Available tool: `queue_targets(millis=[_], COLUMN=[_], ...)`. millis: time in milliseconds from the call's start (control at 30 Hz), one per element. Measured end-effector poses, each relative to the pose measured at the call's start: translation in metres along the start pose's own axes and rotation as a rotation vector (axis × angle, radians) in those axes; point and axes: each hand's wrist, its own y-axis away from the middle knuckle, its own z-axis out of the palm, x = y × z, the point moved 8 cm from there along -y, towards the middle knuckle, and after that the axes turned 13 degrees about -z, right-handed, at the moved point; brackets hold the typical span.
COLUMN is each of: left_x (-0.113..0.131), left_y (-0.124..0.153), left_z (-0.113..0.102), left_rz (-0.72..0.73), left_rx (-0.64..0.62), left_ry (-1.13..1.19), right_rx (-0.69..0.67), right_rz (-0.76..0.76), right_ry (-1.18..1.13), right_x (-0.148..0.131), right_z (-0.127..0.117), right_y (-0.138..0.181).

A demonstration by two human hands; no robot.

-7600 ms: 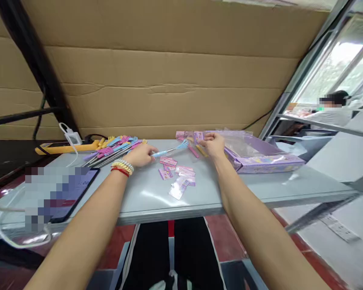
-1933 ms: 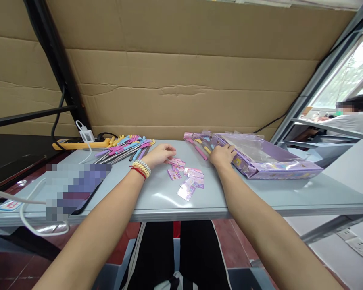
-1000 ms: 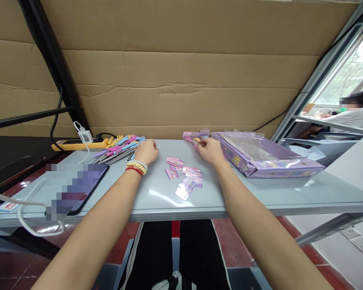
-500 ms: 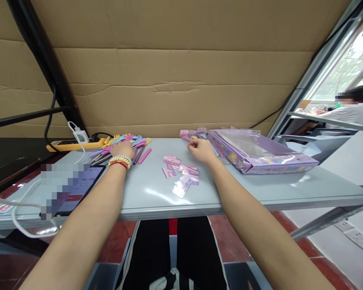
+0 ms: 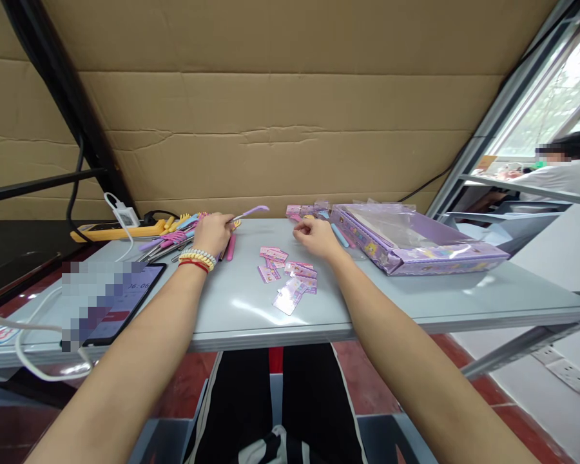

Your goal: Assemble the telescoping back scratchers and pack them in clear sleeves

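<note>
My left hand (image 5: 213, 232) is closed on a thin stick with a purple tip (image 5: 252, 211), lifted just off the pile of coloured sticks (image 5: 178, 231) at the back left of the grey table (image 5: 377, 303). A pink stick (image 5: 231, 247) lies beside that hand. My right hand (image 5: 316, 237) rests in a loose pinch near small pink cards (image 5: 290, 276) scattered mid-table; what it pinches, if anything, I cannot make out. More cards and sticks (image 5: 314, 211) lie behind it.
A purple flat box with clear plastic (image 5: 410, 241) lies at the right. A phone (image 5: 107, 301) with a white cable sits front left, an orange power strip (image 5: 120, 228) at the back left. Cardboard wall stands behind. Another person sits far right.
My left hand went from the cards to the stick pile and has raised one purple-tipped stick. My right hand drew back from the box edge toward the cards.
</note>
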Motion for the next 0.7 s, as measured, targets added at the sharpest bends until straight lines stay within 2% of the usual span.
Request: queue_targets(millis=[100, 167, 267, 367, 433, 533, 600, 700], left_x=[0.042, 0.065, 0.087, 0.093, 0.084, 0.053, 0.028, -0.004], left_y=[0.019, 0.032, 0.047, 0.051, 0.044, 0.026, 0.016, 0.011], left_z=[0.004, 0.009, 0.014, 0.007, -0.004, -0.016, -0.015, -0.001], left_rz=[0.293, 0.404, 0.471, 0.481, 0.417, 0.138, -0.093, -0.318], left_rx=[-0.067, -0.107, -0.141, -0.092, 0.012, 0.141, 0.1, -0.111], left_ry=[0.236, 0.323, 0.419, 0.489, 0.478, 0.312, 0.104, -0.16], right_rx=[-0.05, -0.124, -0.184, -0.122, -0.024, 0.172, 0.29, 0.415], right_rz=[-0.022, -0.029, -0.02, 0.075, 0.169, 0.287, 0.357, 0.446], right_ry=[-0.175, -0.38, -0.742, -1.02, -1.15, -1.265, -1.282, -1.251], right_x=[-0.008, -0.015, -0.026, -0.026, -0.02, -0.007, 0.005, 0.021], right_z=[0.009, 0.02, 0.033, 0.035, 0.032, 0.019, 0.011, 0.005], right_y=[0.001, 0.003, 0.004, 0.002, 0.0, -0.001, 0.0, 0.003])
